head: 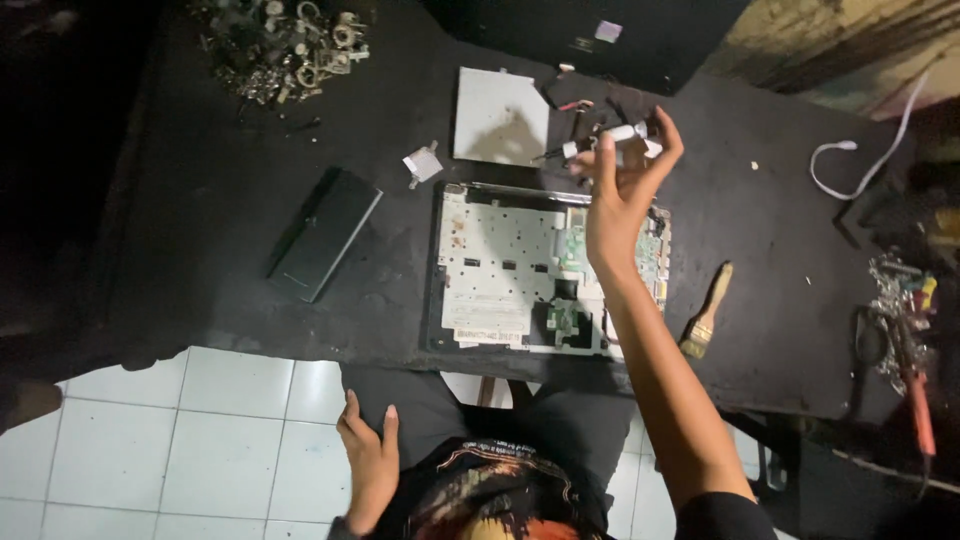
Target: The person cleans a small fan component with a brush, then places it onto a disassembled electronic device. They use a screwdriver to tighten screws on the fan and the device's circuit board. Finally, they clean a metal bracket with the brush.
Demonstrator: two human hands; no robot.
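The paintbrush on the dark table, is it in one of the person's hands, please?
No, the paintbrush lies on the table untouched, beside the opened laptop, while the right hand holds a small white part above.

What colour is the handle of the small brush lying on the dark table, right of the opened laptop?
Pale wooden tan, on the small brush; head view shows it best.

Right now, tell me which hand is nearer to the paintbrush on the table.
Right. The right hand is raised above the opened laptop, up and to the left of the paintbrush, holding a small white part. The left hand rests on the person's lap, below the table edge, much farther away.
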